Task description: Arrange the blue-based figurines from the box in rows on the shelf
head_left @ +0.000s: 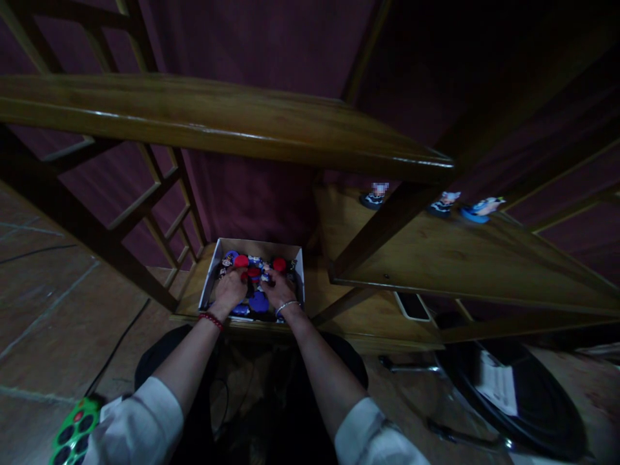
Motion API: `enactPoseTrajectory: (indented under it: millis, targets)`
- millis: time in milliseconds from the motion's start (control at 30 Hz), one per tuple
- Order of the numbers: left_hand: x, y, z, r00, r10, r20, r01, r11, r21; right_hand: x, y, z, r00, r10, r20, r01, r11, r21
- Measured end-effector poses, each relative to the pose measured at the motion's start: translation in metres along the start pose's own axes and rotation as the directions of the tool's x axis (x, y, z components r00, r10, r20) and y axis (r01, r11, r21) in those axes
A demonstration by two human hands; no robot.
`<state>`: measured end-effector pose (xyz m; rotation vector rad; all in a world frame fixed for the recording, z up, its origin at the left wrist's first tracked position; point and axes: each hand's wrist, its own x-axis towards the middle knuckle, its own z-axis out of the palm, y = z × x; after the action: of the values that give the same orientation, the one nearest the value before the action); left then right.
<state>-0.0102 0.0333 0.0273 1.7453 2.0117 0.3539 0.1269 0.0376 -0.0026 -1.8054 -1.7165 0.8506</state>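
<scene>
Both hands are down in an open cardboard box (pixel 300 276) of small figurines, which rests on the low wooden shelf (pixel 356 320) between the wearer's knees and a dark red wall. The left hand (pixel 231 289) bends its fingers beside red round pieces near the middle; the right hand (pixel 279 289) reaches in among small blue-and-white shapes. Whether either has closed on a figurine cannot be told in the dim light.

The box looks well filled, with red and blue rounds packed among the figures. Three figurines stand outside it, spaced along the far side of the raised shelf (pixel 416 258) at right: one at left (pixel 375 196), one in the middle (pixel 444 203) and a blue-based one at right (pixel 481 210).

A thick wooden rail (pixel 217 119) spans the view beyond the box, and a slanting post (pixel 382 232) divides it from the raised shelf. A phone-like object (pixel 413 307) lies at right, above a black round seat (pixel 542 394); a green power strip (pixel 72 431) sits near left.
</scene>
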Motion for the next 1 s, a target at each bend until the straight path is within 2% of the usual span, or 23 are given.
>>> enactPoseTrajectory:
  millis: [200, 400, 600, 800, 1000]
  targets:
    - [-0.001, 0.004, 0.004, 0.998, 0.066, -0.012, -0.064, 0.989, 0.131, -0.001, 0.000, -0.005, 1.000, -0.019, -0.022, 0.017, 0.996, -0.086]
    - [0.000, 0.009, 0.006, 0.997, 0.063, 0.053, -0.074, 0.966, 0.247, -0.002, 0.000, -0.009, 0.999, -0.017, -0.041, 0.013, 0.996, -0.084]
    - [0.004, 0.010, 0.007, 0.996, 0.072, 0.050, -0.082, 0.966, 0.246, -0.002, -0.001, -0.013, 0.999, -0.017, -0.042, 0.012, 0.995, -0.098]
    - [0.008, 0.008, 0.010, 0.974, 0.196, 0.115, -0.217, 0.954, 0.209, -0.005, -0.008, -0.021, 0.999, 0.003, -0.044, -0.008, 0.992, -0.126]
    - [0.009, 0.006, 0.010, 0.969, 0.201, 0.145, -0.227, 0.954, 0.195, -0.004, -0.011, -0.021, 1.000, 0.000, -0.030, -0.004, 0.990, -0.139]
